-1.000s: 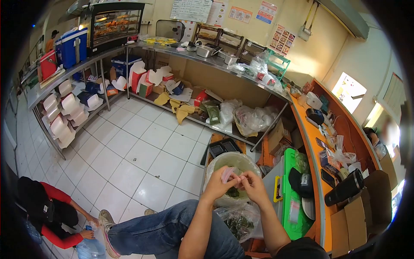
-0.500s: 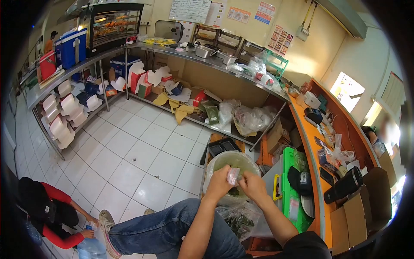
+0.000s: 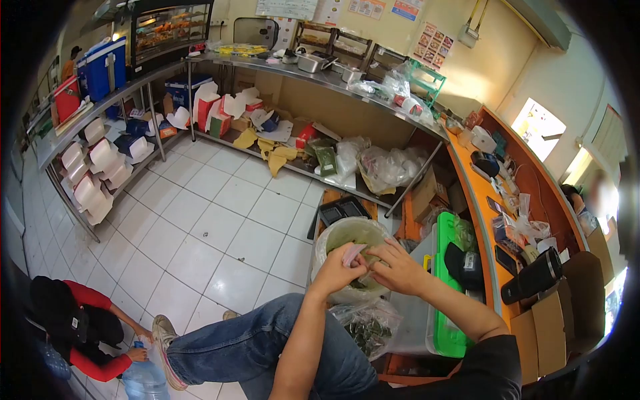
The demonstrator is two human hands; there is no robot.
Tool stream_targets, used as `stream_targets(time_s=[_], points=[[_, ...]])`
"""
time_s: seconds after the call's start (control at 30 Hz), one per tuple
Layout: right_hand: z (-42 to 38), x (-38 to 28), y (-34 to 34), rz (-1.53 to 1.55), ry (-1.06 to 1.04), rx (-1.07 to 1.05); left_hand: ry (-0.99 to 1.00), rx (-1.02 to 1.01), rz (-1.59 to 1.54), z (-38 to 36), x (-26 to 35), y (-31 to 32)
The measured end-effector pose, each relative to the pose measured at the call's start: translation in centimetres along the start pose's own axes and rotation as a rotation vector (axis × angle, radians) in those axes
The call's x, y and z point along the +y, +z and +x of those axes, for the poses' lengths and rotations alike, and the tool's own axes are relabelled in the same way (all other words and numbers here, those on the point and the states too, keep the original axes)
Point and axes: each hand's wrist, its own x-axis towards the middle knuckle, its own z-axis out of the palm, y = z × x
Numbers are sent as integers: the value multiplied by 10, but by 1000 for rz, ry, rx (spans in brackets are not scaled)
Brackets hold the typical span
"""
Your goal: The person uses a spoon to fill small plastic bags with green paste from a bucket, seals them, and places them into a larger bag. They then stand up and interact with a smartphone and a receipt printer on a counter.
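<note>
My left hand (image 3: 337,272) is closed around a small, thin pinkish packet (image 3: 354,253), which sticks up past the thumb. Close against it, my right hand (image 3: 400,268) has its thumb and fingertips bent together at the left fingers; whatever is between them is too small to make out. Both hands are above a white tub (image 3: 323,245) lined with clear plastic. Green contents show inside it, partly hidden by the hands. Below the tub, beside my knee, is a clear plastic bag (image 3: 371,333) of dark green leaves.
Black trays (image 3: 343,209) lie behind the tub. To the right are a green-lidded bin (image 3: 448,333) with a black cap (image 3: 465,268) and an orange counter (image 3: 481,237) holding a black tumbler (image 3: 533,277). Another person (image 3: 80,327) crouches lower left, holding a blue water jug (image 3: 145,380).
My right hand's fingers have lifted and spread somewhat, and its forearm has swung outward. The packet is now tilted and folded in my left hand. The camera view has shifted slightly.
</note>
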Motion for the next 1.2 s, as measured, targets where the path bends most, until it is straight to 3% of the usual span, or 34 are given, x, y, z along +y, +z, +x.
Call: stream_targets(time_s=[0.1, 0.2, 0.33, 0.4, 0.43, 0.5, 0.53, 0.6, 0.7, 0.93, 1.0, 1.03, 1.1, 1.13, 1.2], points=[[-5, -6, -5, -109, -103, -28, 24, 39, 119, -1, 3, -2], [-6, -3, -6, -159, -384, -84, 4, 34, 56, -2, 5, 0], [0, -2, -8, -72, -239, -228, 15, 100, 2, 0, 6, 3], [-1, 4, 0, 130, 280, -113, 16, 178, -31, 3, 7, 0], [-1, 8, 5, 125, 278, -112, 126, 170, 131, 4, 7, -4], [0, 19, 15, 831, 901, -62, 241, 166, 292, 4, 12, -3], [-3, 24, 22, 828, 898, -64, 336, 150, 395, 1, 17, 3], [-4, 29, 29, 1235, 1032, -15, 426, 144, 516, 0, 24, 9], [0, 19, 24, 1461, 1049, 39, 352, 137, 524, 0, 28, 8], [5, 13, 25, 1392, 1004, -162, 307, 122, 435, -3, 23, 5], [0, 30, 40, 1469, 794, -337, 301, 110, 438, -3, 20, 7], [1, 31, 38, 1469, 791, -336, 302, 111, 440, -1, 21, 6], [6, 32, 28, 1588, 816, -336, 516, 126, 597, 2, 23, 4], [8, 33, 23, 1589, 815, -332, 517, 123, 599, 1, 23, 4], [8, 35, 14, 1624, 721, -482, 299, 98, 450, -3, 22, 4]])
